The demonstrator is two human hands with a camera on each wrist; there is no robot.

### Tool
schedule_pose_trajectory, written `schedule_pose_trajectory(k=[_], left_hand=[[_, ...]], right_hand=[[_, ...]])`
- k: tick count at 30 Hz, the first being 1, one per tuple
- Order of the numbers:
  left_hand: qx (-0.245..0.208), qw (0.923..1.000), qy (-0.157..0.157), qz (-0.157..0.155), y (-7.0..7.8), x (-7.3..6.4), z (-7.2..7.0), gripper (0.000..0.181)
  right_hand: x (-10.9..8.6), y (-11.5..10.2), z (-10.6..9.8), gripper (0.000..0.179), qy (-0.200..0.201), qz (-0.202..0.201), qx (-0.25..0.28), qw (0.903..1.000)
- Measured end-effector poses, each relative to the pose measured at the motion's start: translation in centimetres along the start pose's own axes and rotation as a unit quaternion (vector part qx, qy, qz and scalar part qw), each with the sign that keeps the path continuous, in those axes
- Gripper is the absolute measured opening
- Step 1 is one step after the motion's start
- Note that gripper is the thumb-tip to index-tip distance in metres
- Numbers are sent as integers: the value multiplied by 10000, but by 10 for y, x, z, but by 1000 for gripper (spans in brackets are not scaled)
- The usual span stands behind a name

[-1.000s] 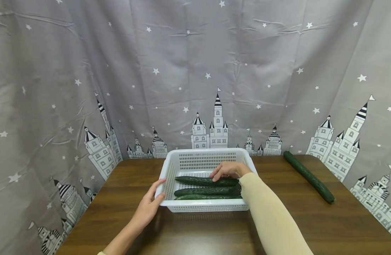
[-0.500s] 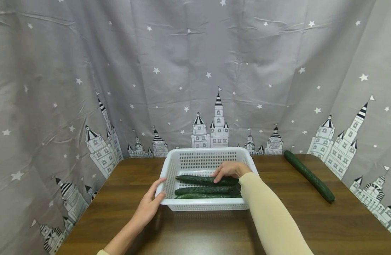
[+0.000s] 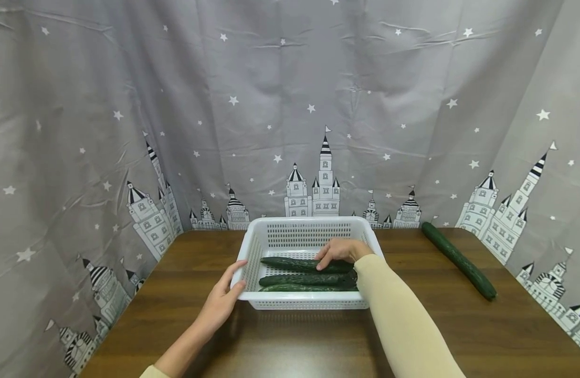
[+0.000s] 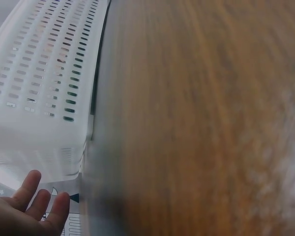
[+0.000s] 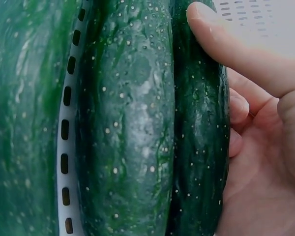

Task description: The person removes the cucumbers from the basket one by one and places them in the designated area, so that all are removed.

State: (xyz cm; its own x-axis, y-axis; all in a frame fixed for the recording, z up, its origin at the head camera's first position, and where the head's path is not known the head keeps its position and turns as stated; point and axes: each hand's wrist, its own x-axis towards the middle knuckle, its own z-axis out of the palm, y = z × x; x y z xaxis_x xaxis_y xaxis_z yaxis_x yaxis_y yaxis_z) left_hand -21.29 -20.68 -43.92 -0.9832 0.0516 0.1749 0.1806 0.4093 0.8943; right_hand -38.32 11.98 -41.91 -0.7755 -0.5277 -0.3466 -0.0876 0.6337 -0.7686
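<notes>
A white perforated plastic basket (image 3: 304, 221) stands on the table, with three dark green cucumbers lying side by side in it. My right hand (image 3: 336, 251) grips the farthest cucumber (image 3: 285, 263); in the right wrist view its thumb lies over the top and fingers show along the far side. Nearer me lie the middle cucumber (image 3: 294, 280) and the front cucumber (image 3: 290, 288), partly behind the rim. At the basket's left end, my left hand (image 3: 222, 302) rests its thumb and index fingertips on the rim. Its other fingers (image 4: 59, 211) spread loosely outside the wall.
One more cucumber (image 3: 460, 261) lies slantwise on the wooden table (image 3: 308, 341), to the right of the basket. A grey curtain (image 3: 308, 105) with stars and castles hangs behind and at both sides of the table.
The right hand has shifted slightly right along the farthest cucumber, and its thumb has settled against it. The left hand stays at the basket's rim. The head view has moved slightly.
</notes>
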Motion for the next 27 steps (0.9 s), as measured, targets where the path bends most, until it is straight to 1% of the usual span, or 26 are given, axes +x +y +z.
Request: schedule_pose_trajectory(k=[5, 16, 21, 27], left_hand=[[-35, 10000, -1, 27, 0, 1, -1, 46], [109, 9999, 42, -1, 3, -1, -1, 46], [52, 10000, 33, 9, 2, -1, 0, 47], [-17, 10000, 15, 14, 2, -1, 0, 47]], right_hand=[[-1, -1, 0, 42, 91, 9, -75, 9999], [1, 0, 1, 39, 149, -30, -98, 9998], [2, 0, 0, 41, 168, 44, -27, 9998], [3, -1, 0, 41, 176, -3, 7, 9998]])
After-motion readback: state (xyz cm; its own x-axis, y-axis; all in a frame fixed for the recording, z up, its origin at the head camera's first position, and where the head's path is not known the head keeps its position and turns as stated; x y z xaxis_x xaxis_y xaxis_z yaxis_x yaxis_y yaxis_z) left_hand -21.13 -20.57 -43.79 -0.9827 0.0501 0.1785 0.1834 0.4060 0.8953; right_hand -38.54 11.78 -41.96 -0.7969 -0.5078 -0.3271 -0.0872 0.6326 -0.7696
